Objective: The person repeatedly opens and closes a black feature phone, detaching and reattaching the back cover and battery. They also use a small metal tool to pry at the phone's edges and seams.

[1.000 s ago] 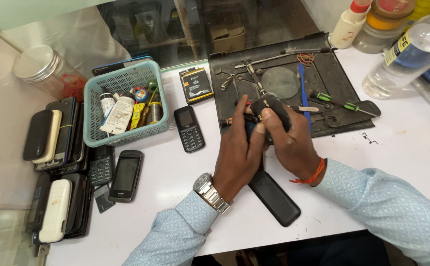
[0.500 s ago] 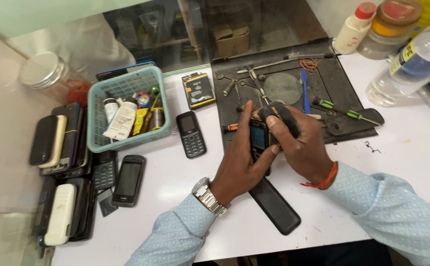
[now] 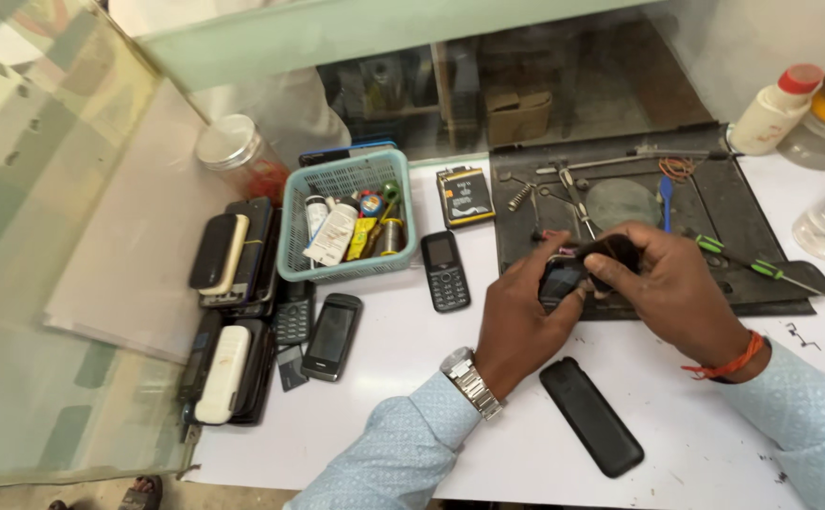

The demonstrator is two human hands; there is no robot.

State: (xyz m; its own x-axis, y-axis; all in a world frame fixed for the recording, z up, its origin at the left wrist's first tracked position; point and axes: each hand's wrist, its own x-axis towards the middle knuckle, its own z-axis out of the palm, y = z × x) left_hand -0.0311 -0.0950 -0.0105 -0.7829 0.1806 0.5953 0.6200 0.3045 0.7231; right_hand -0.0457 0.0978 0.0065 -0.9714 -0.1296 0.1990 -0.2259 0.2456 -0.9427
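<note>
Both of my hands meet over the front edge of a black work mat [image 3: 724, 203]. My left hand [image 3: 521, 326], with a metal wristwatch, grips a small dark phone [image 3: 561, 280] from below. My right hand [image 3: 672, 293], with an orange thread at the wrist, presses on the phone's top end, where a dark part sits under the fingers. A flat black back cover [image 3: 590, 416] lies on the white table just below my hands.
A teal basket [image 3: 346, 269] of tubes and small bottles stands left of centre. A keypad phone [image 3: 445, 271] and a battery [image 3: 464, 195] lie beside it. Stacked phones [image 3: 233, 250] fill the left side. Tweezers and green screwdrivers [image 3: 753, 264] rest on the mat; bottles stand at the right.
The view has shifted, so my hands now sit further right and lower. They keep working on the small phone, and my right fingers have moved over its top end.
</note>
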